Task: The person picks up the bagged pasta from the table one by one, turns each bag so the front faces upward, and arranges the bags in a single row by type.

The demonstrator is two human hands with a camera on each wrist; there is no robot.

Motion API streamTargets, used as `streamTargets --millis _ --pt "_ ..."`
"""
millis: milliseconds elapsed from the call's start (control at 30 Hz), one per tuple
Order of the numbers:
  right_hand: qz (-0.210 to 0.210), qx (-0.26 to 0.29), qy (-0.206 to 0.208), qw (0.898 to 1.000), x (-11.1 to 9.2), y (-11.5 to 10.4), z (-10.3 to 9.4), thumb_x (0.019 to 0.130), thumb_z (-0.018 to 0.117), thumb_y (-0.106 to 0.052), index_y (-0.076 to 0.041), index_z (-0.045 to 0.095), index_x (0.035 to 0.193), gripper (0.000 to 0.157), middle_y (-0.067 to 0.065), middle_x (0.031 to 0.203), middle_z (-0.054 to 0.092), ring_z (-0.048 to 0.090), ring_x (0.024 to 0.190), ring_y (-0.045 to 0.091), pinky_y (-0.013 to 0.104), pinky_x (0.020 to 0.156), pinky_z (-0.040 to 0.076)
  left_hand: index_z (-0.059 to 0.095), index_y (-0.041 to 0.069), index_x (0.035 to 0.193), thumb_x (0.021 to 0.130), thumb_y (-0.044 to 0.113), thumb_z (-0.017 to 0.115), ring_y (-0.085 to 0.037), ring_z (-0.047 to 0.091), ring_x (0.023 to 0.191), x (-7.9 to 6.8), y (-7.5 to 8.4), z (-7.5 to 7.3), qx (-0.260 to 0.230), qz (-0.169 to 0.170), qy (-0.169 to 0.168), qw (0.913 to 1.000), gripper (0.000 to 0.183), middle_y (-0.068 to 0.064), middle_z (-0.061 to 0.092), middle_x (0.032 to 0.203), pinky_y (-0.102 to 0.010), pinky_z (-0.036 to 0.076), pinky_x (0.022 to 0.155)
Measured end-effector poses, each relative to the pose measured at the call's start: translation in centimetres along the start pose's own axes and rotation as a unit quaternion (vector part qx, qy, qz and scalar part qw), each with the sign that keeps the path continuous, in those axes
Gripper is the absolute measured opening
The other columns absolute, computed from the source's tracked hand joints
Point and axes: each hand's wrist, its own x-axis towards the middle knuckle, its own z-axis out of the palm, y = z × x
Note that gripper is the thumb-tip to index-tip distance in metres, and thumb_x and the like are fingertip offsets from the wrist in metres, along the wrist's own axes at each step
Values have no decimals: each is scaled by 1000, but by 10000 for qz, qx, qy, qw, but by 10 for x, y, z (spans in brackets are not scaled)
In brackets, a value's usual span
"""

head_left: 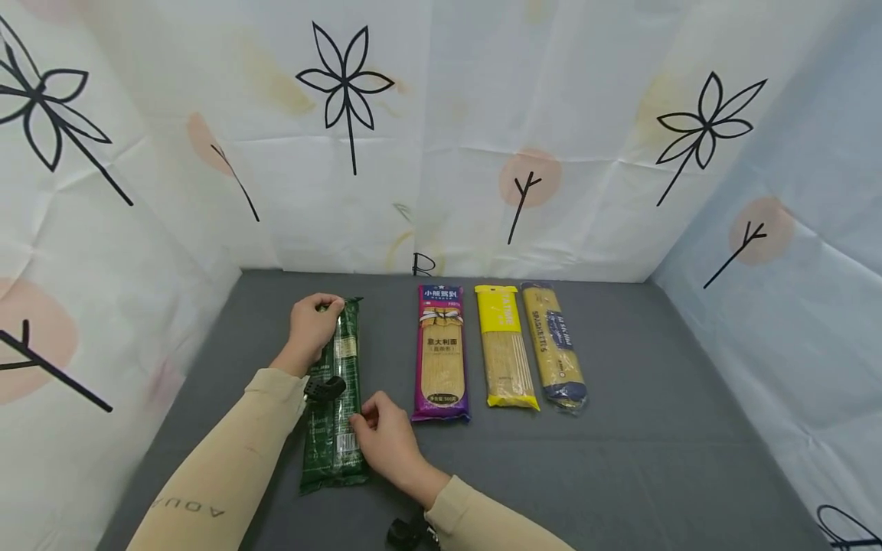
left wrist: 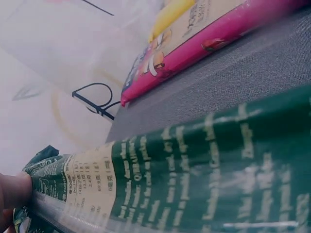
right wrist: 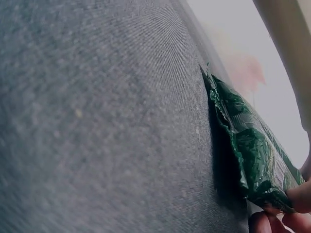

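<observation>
A long green pasta packet [head_left: 338,451] lies lengthwise on the left of the grey cloth, printed text and a barcode facing up. My left hand [head_left: 313,329] pinches its far end; in the left wrist view the thumb [left wrist: 15,194] presses that end beside a pale nutrition table. At the near right edge, my right hand [head_left: 394,445] grips the packet between thumb and fingers. The right wrist view shows the crimped near end of the green pasta packet [right wrist: 257,160] slightly above the cloth, with fingertips [right wrist: 262,223] beneath it. The left forearm covers part of the packet's left side.
To the right, a purple-and-pink pasta packet [head_left: 442,360], a yellow pasta packet [head_left: 506,360] and a blue-labelled spaghetti packet [head_left: 554,344] lie side by side. Grey cloth [head_left: 620,474] covers the table. White patterned curtains [head_left: 455,92] stand at the back and both sides.
</observation>
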Motion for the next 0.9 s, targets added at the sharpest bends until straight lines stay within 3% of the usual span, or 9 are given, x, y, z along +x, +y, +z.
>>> streamTargets --millis 133,300,467,600,900 --pt "-54 -3 110 9999 0 0 0 97 60 -19 -14 52 86 14 -4 67 52 48 54 7 24 49 42 58 13 124 101 36 51 -18 35 55 -3 3 -1 -20 72 80 9999 33 -14 45 135 -34 35 43" --pt "49 417 253 9988 0 4 0 96 60 -17 -13 53 88 11 -3 70 54 50 56 9 25 52 44 58 14 123 100 36 52 -15 29 44 -8 11 0 -123 192 154 9996 32 -13 43 139 -35 36 41" --pt "-29 684 444 9967 1 5 -5 96 59 -19 -14 54 90 10 -3 78 58 54 61 11 27 56 47 58 12 123 101 34 52 -23 44 71 -10 21 0 -294 391 376 9981 33 -12 44 135 -38 42 58" --pt "-187 587 566 9965 3 0 -15 95 60 -17 -14 53 89 9 -4 78 59 55 62 11 26 56 47 58 10 124 101 32 52 -26 44 96 -12 26 -1 -541 509 520 9959 33 -11 45 133 -39 41 72" --pt "-540 -16 773 9955 6 -21 -43 95 58 -12 -16 52 88 10 -5 82 58 55 69 9 26 61 48 58 10 126 100 36 51 -22 45 103 -14 40 -2 -967 666 823 9897 37 -8 47 126 -37 42 81"
